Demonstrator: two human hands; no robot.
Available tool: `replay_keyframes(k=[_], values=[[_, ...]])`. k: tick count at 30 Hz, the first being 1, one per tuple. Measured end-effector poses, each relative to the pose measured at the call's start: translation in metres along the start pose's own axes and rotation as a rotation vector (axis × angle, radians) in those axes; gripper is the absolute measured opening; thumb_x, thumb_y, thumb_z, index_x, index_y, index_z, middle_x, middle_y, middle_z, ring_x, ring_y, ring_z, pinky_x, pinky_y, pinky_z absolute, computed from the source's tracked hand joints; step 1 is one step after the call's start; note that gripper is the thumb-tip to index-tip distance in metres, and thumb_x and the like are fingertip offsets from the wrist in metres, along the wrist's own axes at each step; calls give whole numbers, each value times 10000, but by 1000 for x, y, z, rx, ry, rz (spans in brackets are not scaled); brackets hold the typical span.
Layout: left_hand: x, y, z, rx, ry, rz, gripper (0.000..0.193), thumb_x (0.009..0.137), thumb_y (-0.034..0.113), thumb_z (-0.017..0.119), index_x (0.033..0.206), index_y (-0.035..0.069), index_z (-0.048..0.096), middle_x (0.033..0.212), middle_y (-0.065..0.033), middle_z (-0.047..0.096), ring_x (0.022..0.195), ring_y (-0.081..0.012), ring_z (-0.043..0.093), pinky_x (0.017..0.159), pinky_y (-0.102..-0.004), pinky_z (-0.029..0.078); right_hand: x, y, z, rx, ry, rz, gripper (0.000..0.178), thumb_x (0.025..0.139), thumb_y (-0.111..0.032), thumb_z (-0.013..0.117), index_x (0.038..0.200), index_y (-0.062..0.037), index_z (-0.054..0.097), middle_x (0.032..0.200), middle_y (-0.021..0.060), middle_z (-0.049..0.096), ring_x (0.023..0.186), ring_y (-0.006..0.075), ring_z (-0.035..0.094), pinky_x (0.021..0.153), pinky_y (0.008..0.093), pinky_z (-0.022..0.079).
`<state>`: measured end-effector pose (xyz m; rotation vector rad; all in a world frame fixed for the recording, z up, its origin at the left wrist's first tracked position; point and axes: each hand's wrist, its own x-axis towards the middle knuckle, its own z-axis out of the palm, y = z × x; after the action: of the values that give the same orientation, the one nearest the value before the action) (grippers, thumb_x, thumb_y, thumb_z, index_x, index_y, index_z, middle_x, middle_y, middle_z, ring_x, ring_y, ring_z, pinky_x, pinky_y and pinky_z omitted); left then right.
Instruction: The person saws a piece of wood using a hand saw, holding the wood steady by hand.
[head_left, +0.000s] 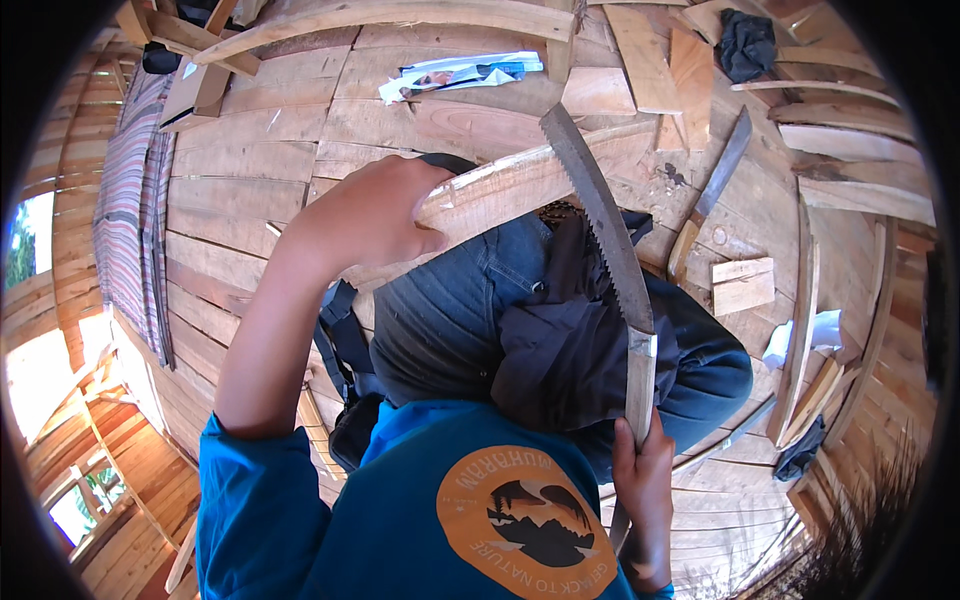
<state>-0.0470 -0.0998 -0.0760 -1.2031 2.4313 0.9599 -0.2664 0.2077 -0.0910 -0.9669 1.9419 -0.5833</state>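
Note:
My left hand point(385, 210) is closed around a long wooden board point(500, 195), its thumb below and its fingers over the upper edge. The board slants up to the right, over my bent legs. In my right hand point(643, 465), fingers wrapped round its wooden handle, is a curved pruning saw point(600, 215). Its toothed blade points up and away, crossing the board near the far right end. Whether the teeth touch the wood I cannot tell. A dark cloth point(560, 340) lies across my lap.
To the right on the plank floor point(240, 180) lie a machete point(715, 185) with a wooden handle and a small wood block point(743, 285). Several boards point(640, 60) lie at the back right. A crumpled wrapper point(465, 75) is ahead; a striped cloth point(135, 220) hangs at left.

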Motion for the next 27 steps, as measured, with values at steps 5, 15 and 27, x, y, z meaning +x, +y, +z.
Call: replay_keyframes(k=[5,15,27], values=[[-5,-5,7,40,75,51,509,702,140,768,1169,-10,631,1016,-233,673,969,-390,638,868,-410,495,11,3,3,78,-46,67,164,959,-134,573,957,26,540,603,215,555,576,409,625,478,387,429],[-7,2,6,84,80,18,505,707,141,758,1164,-28,623,997,-246,670,956,-388,644,861,-415,500,5,-21,-8,-115,8,-20,162,943,-117,597,1023,20,564,617,233,570,584,423,625,465,415,434],[2,-10,3,-49,13,17,557,684,145,774,1182,-39,604,1022,-253,666,968,-396,639,881,-399,486,-1,-6,-4,-33,10,-38,148,943,-103,589,1020,22,573,639,239,573,602,422,632,481,393,446]])
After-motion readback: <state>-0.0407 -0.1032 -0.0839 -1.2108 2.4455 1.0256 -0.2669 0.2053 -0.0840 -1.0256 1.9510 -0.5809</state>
